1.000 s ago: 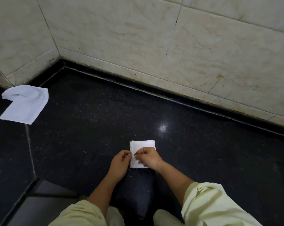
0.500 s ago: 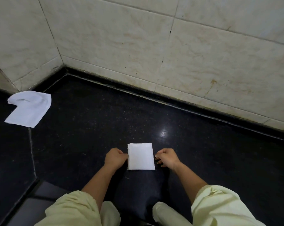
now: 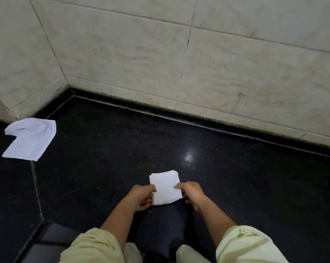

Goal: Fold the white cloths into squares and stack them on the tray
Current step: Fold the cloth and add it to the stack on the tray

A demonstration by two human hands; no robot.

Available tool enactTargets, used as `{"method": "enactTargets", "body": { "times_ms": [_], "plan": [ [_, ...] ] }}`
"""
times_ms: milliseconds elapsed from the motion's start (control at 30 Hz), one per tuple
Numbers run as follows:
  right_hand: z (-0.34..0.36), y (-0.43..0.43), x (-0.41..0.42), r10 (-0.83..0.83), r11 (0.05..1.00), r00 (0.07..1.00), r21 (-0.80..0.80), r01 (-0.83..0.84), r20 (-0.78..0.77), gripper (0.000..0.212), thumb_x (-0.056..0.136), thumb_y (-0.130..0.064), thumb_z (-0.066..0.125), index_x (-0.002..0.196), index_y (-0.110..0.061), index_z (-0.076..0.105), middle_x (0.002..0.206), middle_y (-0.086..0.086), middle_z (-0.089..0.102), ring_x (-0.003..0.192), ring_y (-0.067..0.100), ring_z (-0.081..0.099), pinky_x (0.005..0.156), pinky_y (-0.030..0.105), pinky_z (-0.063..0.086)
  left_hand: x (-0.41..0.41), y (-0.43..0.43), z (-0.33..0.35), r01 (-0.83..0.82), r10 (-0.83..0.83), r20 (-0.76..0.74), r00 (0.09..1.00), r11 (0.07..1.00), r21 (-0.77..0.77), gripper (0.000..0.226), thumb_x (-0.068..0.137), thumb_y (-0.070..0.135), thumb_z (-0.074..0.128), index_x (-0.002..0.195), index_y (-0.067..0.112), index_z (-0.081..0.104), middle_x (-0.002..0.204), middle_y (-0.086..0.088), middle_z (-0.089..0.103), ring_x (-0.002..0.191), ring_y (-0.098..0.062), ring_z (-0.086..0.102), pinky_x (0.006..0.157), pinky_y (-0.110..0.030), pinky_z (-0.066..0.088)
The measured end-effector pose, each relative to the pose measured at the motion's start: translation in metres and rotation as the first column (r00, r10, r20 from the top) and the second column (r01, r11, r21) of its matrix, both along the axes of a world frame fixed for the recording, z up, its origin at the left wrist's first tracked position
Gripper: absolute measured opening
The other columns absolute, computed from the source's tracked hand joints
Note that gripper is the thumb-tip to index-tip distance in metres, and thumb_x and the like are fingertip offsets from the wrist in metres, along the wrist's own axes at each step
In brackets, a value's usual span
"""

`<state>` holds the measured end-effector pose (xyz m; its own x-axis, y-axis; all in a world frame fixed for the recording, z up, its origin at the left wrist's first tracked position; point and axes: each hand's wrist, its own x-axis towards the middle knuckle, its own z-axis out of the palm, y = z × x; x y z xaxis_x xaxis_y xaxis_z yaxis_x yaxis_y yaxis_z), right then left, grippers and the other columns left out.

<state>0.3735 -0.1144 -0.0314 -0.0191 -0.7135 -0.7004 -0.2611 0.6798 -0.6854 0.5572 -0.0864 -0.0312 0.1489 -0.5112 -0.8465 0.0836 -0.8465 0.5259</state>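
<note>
A small white cloth (image 3: 165, 186) folded into a square is in front of me over the black stone counter (image 3: 103, 158). My left hand (image 3: 142, 197) pinches its left edge and my right hand (image 3: 191, 192) pinches its right edge; its near edge looks raised off the counter. A second white cloth (image 3: 30, 138), loosely folded and rumpled at the top, lies at the far left near the corner. No tray is in view.
Cream marble wall tiles (image 3: 179, 63) rise behind the counter and meet in a corner at the left. A seam (image 3: 36, 186) runs through the counter at the left. The counter's front edge (image 3: 27, 242) drops off at the bottom left.
Both hands went from resting beside the folded cloth to pinching its side edges. The cloth's near part has come up and it sits slightly turned.
</note>
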Motion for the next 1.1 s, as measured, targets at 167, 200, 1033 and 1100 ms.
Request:
{"method": "enactTargets", "body": {
  "times_ms": [167,200,1033,1100],
  "plan": [
    [0.005,0.01,-0.007,-0.136,0.988,0.962,0.103,0.115,0.238,0.032,0.077,-0.013,0.064,0.108,-0.005,0.066,0.1,0.012,0.07,0.09,0.022,0.064,0.066,0.028,0.052,-0.003,0.003,0.003,0.041,-0.035,-0.11,0.993,0.998,0.056,0.02,0.078,0.018,0.068,0.093,0.004,0.064,0.085,-0.008,0.06,0.073,-0.018,0.057,0.059,-0.029,0.049],
    [0.004,0.012,-0.01,-0.167,0.984,0.946,0.109,0.142,0.279,0.035,0.077,-0.013,0.063,0.112,-0.005,0.065,0.106,0.014,0.07,0.095,0.023,0.065,0.072,0.03,0.055,-0.005,0.003,0.002,0.06,-0.055,-0.115,0.992,0.997,0.046,0.023,0.078,0.018,0.068,0.095,0.003,0.064,0.088,-0.009,0.063,0.076,-0.019,0.059,0.06,-0.03,0.05],
    [0.065,0.104,-0.222,-0.474,0.841,0.76,-0.026,0.54,0.444,0.039,0.085,-0.009,0.055,0.124,-0.012,0.057,0.114,0.016,0.066,0.106,0.034,0.063,0.094,0.051,0.05,-0.21,0.004,0.059,0.394,-0.485,-0.396,0.78,0.872,-0.291,0.051,0.075,-0.004,0.063,0.115,0.027,0.067,0.105,-0.002,0.073,0.093,-0.02,0.067,0.065,-0.03,0.053],
    [0.073,0.12,-0.261,-0.466,0.839,0.775,-0.064,0.54,0.426,0.034,0.087,-0.01,0.056,0.12,-0.014,0.057,0.107,0.012,0.066,0.095,0.027,0.065,0.085,0.047,0.054,-0.249,0.015,0.068,0.405,-0.509,-0.38,0.772,0.855,-0.324,0.053,0.075,-0.005,0.064,0.117,0.027,0.065,0.104,-0.003,0.073,0.093,-0.02,0.067,0.067,-0.032,0.054]
  ]
}}
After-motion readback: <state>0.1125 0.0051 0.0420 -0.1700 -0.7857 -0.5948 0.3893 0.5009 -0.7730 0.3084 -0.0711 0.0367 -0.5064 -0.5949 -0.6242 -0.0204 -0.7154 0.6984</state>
